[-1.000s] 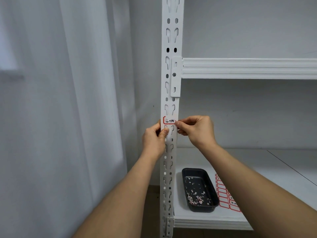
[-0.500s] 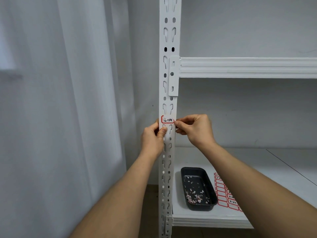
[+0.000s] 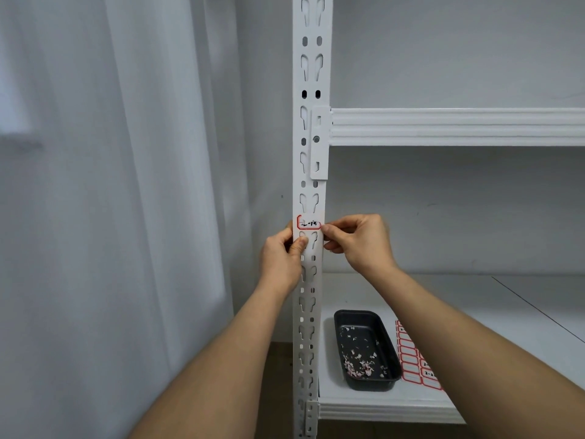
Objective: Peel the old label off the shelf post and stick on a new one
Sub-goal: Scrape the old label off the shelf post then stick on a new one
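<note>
A white slotted shelf post [image 3: 310,137] runs up the middle of the view. A small white label with a red border and black writing [image 3: 308,223] is stuck on it at hand height. My left hand [image 3: 283,255] grips the post just below the label, thumb on the post's front. My right hand [image 3: 357,242] is at the post's right edge, thumb and forefinger pinched at the label's right end. A sheet of red-bordered labels [image 3: 414,362] lies on the lower shelf.
A black tray [image 3: 391,356] holding several torn label scraps sits on the lower white shelf [image 3: 474,312], beside the label sheet. An upper shelf beam [image 3: 456,126] crosses to the right. A pale curtain [image 3: 126,185] hangs left of the post.
The hands have barely moved; both stay at the label. The view has shifted slightly, so the post sits a little further left.
</note>
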